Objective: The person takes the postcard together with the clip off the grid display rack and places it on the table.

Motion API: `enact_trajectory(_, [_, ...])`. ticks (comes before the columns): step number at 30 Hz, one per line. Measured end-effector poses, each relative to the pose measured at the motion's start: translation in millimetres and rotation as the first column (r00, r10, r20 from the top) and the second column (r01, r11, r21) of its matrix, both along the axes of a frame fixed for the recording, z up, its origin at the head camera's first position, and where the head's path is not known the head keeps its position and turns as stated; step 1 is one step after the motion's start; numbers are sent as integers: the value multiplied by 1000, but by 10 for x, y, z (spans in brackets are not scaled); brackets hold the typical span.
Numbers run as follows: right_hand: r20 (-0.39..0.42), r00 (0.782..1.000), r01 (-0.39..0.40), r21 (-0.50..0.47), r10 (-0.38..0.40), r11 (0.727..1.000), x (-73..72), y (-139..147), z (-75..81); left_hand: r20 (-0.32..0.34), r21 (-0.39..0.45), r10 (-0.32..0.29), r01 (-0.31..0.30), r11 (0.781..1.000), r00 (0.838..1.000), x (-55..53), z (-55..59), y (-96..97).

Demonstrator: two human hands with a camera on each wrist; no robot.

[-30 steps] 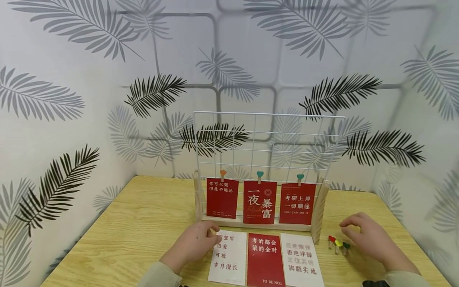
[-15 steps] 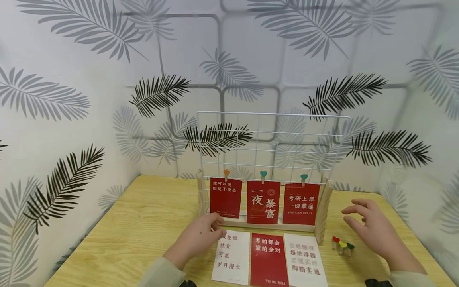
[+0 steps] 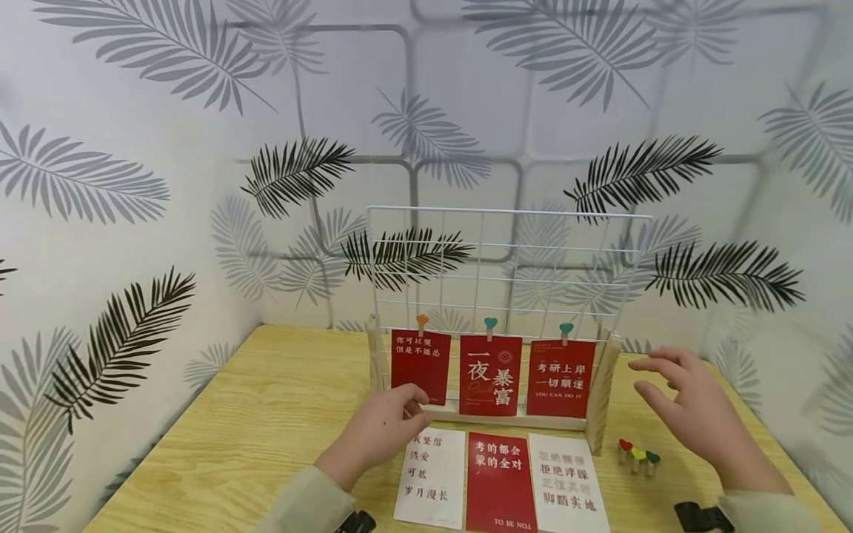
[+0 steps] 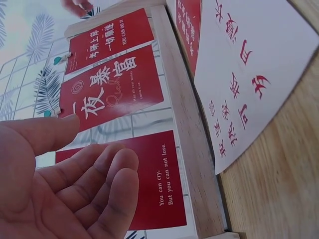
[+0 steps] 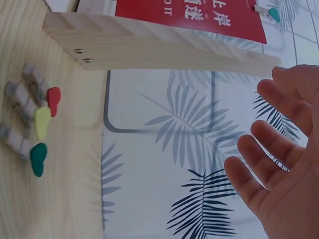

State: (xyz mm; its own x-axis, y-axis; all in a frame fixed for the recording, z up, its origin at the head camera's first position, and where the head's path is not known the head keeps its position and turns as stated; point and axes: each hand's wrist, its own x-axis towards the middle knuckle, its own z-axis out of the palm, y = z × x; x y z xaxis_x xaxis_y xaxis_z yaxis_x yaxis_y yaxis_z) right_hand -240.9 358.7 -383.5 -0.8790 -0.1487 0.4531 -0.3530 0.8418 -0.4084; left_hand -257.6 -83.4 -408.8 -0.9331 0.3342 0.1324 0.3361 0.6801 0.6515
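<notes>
My left hand (image 3: 381,433), fingers loosely bent and holding nothing, hovers in front of the left red card (image 3: 420,363) and above the left white card (image 3: 429,481). My right hand (image 3: 689,407) is in the air right of the rack, fingers apart, nothing in it. Below it stand wooden clothespins with a red heart (image 5: 53,101), a yellow heart (image 5: 42,123) and a green heart (image 5: 38,159). On the white wire grid (image 3: 506,277) hang three red cards, the others being a middle card (image 3: 489,377) and a right card (image 3: 561,379), each under a heart clothespin.
A wooden base with side posts (image 3: 602,396) carries the grid on the wood-grain table (image 3: 253,414). Before it lie a red card (image 3: 500,488) and another white card (image 3: 569,488). Leaf-patterned wall covering (image 3: 320,89) rises behind and at the left.
Both hands have risen away from the table: the left now overlaps the left hanging card, and the right has lifted farther from the clothespins. The head view has shifted slightly.
</notes>
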Motion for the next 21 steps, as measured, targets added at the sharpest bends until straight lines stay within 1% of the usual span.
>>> enact_trajectory(2, [-10, 1000, 1, 16, -1, 1000, -4, -37, 48, -16, 2, -3, 3, 1000, 1000, -9, -2, 22])
enact_trajectory(5, [-32, 999, -1, 35, 2, 999, -11, -89, 119, -21, 16, -5, 5, 1000, 1000, -13, 5, 63])
enact_trajectory(9, [-97, 995, 2, 45, 2, 999, -9, -153, 219, -7, 35, -8, 8, 999, 1000, -7, 22, 125])
enact_trajectory(13, [-159, 987, 9, 62, 1, 998, -12, -222, 317, 6, 35, -11, 11, 999, 1000, -5, 41, 180])
enact_trajectory(17, [-225, 974, -11, 116, 37, 993, -68, -314, 399, -6, 15, -17, 17, 1000, 1000, -12, 57, 229])
enact_trajectory(19, [-260, 963, -25, 150, 64, 988, -103, -368, 431, -2, 16, -22, 22, 1000, 1000, -14, 64, 254])
enact_trajectory(21, [-282, 956, -36, 177, 86, 983, -129, -423, 458, 17, 21, -25, 25, 999, 1000, -14, 64, 279])
